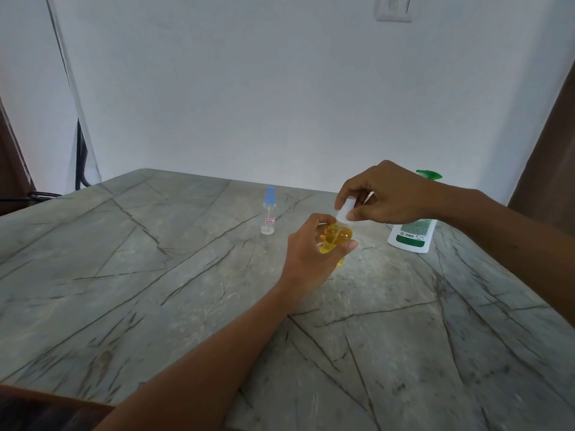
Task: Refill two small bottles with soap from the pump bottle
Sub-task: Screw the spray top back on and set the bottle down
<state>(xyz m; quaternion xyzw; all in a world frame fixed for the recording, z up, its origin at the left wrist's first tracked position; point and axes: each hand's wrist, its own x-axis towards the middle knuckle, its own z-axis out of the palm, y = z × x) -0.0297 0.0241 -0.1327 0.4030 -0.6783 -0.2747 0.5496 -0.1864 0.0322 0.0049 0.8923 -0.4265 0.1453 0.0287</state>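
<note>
Two hands meet over the grey veined table (155, 259). The left hand (311, 244) grips the yellow bottle (339, 236), a small clear one filled with yellow liquid. Its fingers are curled round the body and the thumb tip presses the near side. The bottle is upright, and its base shows just under the hand, low over the table; I cannot tell whether it touches. The right hand (389, 194) reaches in from the right, just above the left, and pinches the white cap (344, 209) between thumb and fingertips. The cap sits on the bottle's neck, leaning slightly to the right. Whether it is screwed on or loose cannot be told.

The blue-capped bottle (268, 213), small and clear with a red-edged label, stands upright on the table. It is to the left of the left hand and a little beyond it, apart from it.

The pump bottle (410, 236), white with green print, stands on the table just behind the right hand and wrist, which hide its middle. Its green pump head shows above the wrist and its base below it.

Beyond both hands is a white wall with a switch plate (393, 7) high up, and a dark cable (81, 163) hangs far to the left.
</note>
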